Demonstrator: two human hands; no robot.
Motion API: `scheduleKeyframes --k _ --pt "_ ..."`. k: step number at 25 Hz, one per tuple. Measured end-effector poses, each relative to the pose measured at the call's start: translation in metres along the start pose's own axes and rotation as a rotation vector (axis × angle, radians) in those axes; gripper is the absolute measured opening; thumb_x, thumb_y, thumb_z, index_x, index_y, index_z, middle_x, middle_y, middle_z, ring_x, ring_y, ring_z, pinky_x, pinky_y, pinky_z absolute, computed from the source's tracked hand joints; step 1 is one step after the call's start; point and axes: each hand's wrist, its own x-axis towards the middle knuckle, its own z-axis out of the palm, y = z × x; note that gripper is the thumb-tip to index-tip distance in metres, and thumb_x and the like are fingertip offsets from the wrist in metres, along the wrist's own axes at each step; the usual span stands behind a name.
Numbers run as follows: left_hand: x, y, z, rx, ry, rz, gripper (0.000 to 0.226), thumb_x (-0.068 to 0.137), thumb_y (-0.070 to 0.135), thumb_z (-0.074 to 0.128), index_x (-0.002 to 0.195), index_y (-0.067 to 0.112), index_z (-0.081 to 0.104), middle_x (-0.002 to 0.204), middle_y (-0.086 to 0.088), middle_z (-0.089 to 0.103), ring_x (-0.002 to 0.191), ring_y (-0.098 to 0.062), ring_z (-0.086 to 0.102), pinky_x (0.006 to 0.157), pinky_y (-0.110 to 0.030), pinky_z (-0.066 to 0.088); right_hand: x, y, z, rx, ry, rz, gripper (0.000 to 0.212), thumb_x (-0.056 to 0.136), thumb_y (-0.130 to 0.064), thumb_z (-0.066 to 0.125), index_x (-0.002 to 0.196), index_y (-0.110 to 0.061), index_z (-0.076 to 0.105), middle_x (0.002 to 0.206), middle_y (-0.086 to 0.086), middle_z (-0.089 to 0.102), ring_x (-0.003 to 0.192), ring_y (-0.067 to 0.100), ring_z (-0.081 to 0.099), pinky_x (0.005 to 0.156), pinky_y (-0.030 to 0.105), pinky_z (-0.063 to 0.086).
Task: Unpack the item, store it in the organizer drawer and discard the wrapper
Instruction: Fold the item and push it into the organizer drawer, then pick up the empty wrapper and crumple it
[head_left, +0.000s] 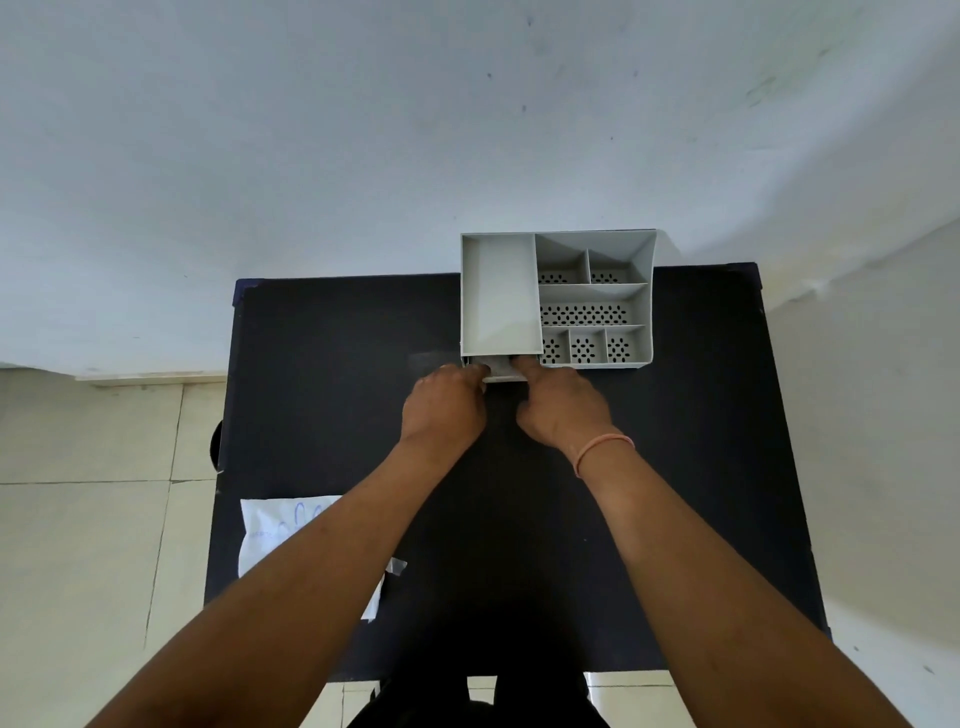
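Note:
A grey organizer (649, 312) with several compartments stands at the far edge of the black table (337, 374). Its small drawer (501, 375), under the left compartment, is pulled out a little toward me. My left hand (444, 402) is curled, with its fingertips on the drawer's left front corner. My right hand (563, 405) has its index finger stretched into the drawer opening. Something pale grey lies in the drawer, too hidden to identify. The white wrapper (280, 525) lies flat at the near left of the table, partly under my left forearm.
A wall rises right behind the organizer. Tiled floor shows left of the table and below its near edge. A small clear scrap (397, 566) lies beside the wrapper. A dark round object (215, 444) sticks out at the table's left edge.

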Motion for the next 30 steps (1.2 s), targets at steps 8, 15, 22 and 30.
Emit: scheduleKeyframes --k 8,15,22,30 --pt "-0.006 0.009 -0.013 -0.756 0.05 -0.566 0.003 0.094 0.02 0.069 0.093 0.021 0.066 0.096 -0.005 0.079 0.087 -0.019 0.075 0.082 -0.043 0.064 -0.008 -0.003 0.014 1.438 0.115 0.445 0.021 0.102 -0.008 0.052 0.108 -0.013 0.071 0.113 0.01 0.074 0.101 0.024 0.074 0.087 0.043 0.064" --pt "0.003 0.02 -0.032 -1.38 -0.121 -0.711 0.021 0.098 -0.003 0.053 0.093 0.015 0.061 0.125 -0.017 0.074 0.113 -0.031 0.074 0.102 -0.049 0.059 0.001 -0.016 0.005 1.84 0.052 0.481 0.048 0.096 0.015 0.035 0.137 0.001 0.054 0.129 0.021 0.068 0.114 0.03 0.071 0.091 0.04 0.059" --pt "-0.052 -0.047 -0.027 -0.812 0.026 -0.642 0.007 0.093 0.024 0.069 0.091 0.027 0.063 0.092 -0.005 0.075 0.089 -0.025 0.075 0.088 -0.055 0.064 -0.024 -0.049 0.04 1.16 -0.131 0.253 0.021 0.101 -0.015 0.059 0.119 -0.016 0.07 0.121 0.006 0.074 0.108 0.022 0.072 0.092 0.039 0.058" --pt "-0.173 -0.178 -0.028 -0.544 -0.07 -0.888 0.028 0.087 0.035 0.075 0.111 0.025 0.065 0.095 -0.007 0.077 0.086 -0.03 0.074 0.089 -0.047 0.063 -0.034 -0.148 0.134 0.006 -0.305 -0.206 0.079 0.086 -0.044 0.077 0.151 -0.015 0.043 0.147 0.012 0.056 0.133 0.034 0.055 0.108 0.049 0.05"
